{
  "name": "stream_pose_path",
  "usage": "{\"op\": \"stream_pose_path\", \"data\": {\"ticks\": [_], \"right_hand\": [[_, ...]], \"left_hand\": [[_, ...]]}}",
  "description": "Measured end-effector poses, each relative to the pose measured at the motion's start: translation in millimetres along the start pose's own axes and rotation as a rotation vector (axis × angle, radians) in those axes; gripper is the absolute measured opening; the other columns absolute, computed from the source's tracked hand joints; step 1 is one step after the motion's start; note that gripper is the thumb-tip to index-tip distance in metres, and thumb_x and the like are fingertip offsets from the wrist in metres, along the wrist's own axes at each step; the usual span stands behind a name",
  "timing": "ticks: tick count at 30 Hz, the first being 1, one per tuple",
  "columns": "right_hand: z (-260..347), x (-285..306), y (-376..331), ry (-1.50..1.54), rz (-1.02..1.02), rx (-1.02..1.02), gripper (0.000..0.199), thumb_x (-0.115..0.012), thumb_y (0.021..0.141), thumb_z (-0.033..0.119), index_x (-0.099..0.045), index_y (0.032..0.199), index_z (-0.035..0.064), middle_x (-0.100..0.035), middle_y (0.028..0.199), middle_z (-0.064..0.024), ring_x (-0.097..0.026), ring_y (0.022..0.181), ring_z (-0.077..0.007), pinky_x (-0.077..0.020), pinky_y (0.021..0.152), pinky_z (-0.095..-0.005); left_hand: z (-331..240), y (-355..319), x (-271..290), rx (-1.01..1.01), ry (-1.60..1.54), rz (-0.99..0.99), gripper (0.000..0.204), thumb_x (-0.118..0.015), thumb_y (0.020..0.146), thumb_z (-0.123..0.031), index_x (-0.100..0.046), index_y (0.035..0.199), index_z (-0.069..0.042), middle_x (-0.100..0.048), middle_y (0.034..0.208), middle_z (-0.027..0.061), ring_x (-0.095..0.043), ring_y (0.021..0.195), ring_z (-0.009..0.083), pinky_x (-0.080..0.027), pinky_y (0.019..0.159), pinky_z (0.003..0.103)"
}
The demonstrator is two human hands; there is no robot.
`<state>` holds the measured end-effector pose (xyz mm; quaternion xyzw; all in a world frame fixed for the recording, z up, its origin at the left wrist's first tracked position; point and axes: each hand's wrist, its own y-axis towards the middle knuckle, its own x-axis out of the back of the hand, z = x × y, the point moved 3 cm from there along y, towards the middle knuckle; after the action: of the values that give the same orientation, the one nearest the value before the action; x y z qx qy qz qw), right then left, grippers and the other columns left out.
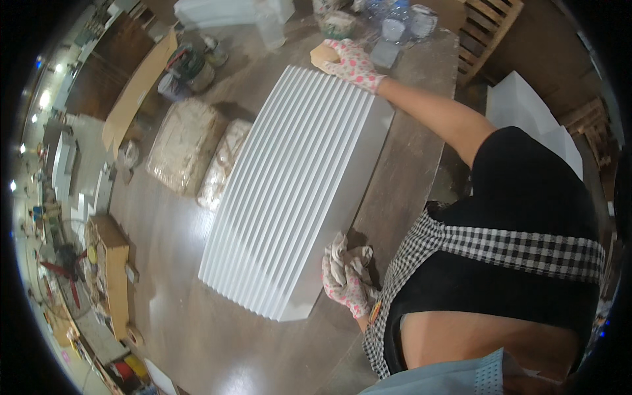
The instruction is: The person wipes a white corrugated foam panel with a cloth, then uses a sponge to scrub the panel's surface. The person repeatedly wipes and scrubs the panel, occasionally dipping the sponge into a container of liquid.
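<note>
White ribbed panel: It is lying ribs up on the brown surface [158, 309] before you, the panel [289, 178] stretching from your left toward your right, its smooth side facing you.
Right hand: Gloved in a pink-dotted print, your right hand [355, 64] is gripping a tan block [322, 58] at the panel's right end; whether the block is touching the ribs, you cannot tell from this angle.
Left hand: Your left hand [343, 283] is closing around a crumpled pale cloth [355, 260], hovering or resting at the panel's near edge; which of the two is not clear.
Ribs: They are showing an even white along their length, with no plain line parting a worked stretch from an unworked one. With block and cloth both in hand, you appear to be midway through working the panel over; how much is done and how much is left is not showing.
Wrapped packs: A large pack [184, 146] and a narrower one [226, 163] are sitting beyond the panel's far side.
Surface's back: Dark jars [196, 69] and clear bottles [395, 25] are standing there.
</note>
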<state>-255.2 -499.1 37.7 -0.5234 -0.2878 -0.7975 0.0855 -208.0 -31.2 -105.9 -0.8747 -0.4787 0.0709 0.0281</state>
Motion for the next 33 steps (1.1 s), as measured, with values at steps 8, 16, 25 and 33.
{"op": "stream_pose_path", "data": {"ticks": [8, 16, 25, 33], "right_hand": [[237, -41, -185, 0.588, 0.219, 0.679, 0.053, -0.064, 0.090, 0.037, -0.052, 0.131, 0.0058, -0.059, 0.114, -0.0157, -0.059, 0.108, -0.0283, -0.0540, 0.091, -0.0395], [412, -33, -265, 0.519, 0.616, 0.955, 0.048, -0.065, 0.083, 0.028, -0.053, 0.122, 0.0032, -0.059, 0.109, -0.0172, -0.062, 0.101, -0.0326, -0.0513, 0.089, -0.0448], [108, -49, -104, 0.434, 0.038, 0.749, 0.051, -0.067, 0.089, 0.037, -0.057, 0.130, 0.0077, -0.064, 0.111, -0.0167, -0.060, 0.106, -0.0312, -0.0519, 0.095, -0.0447], [-14, 3, -29, 0.259, -0.045, 0.265, 0.067, -0.066, 0.088, 0.047, -0.048, 0.140, 0.0086, -0.056, 0.114, -0.0178, -0.060, 0.105, -0.0314, -0.0510, 0.089, -0.0459]], "left_hand": [[-8, 3, 7, -0.234, 0.460, 0.010, 0.048, -0.074, 0.080, -0.012, -0.062, 0.125, -0.002, -0.067, 0.118, 0.0176, -0.063, 0.109, 0.0336, -0.048, 0.097, 0.041], [-2, 3, 10, -0.365, 0.631, 0.031, 0.037, -0.076, 0.082, -0.021, -0.064, 0.110, -0.001, -0.068, 0.104, 0.0146, -0.066, 0.091, 0.0317, -0.051, 0.081, 0.040], [-24, 6, 1, -0.180, 0.347, 0.020, 0.046, -0.069, 0.086, -0.007, -0.059, 0.130, 0.000, -0.063, 0.129, 0.0151, -0.061, 0.117, 0.0242, -0.045, 0.103, 0.036], [-21, 1, -7, -0.176, 0.389, -0.111, 0.049, -0.070, 0.082, -0.007, -0.060, 0.130, -0.005, -0.065, 0.125, 0.0143, -0.064, 0.112, 0.0289, -0.047, 0.098, 0.039]]}}
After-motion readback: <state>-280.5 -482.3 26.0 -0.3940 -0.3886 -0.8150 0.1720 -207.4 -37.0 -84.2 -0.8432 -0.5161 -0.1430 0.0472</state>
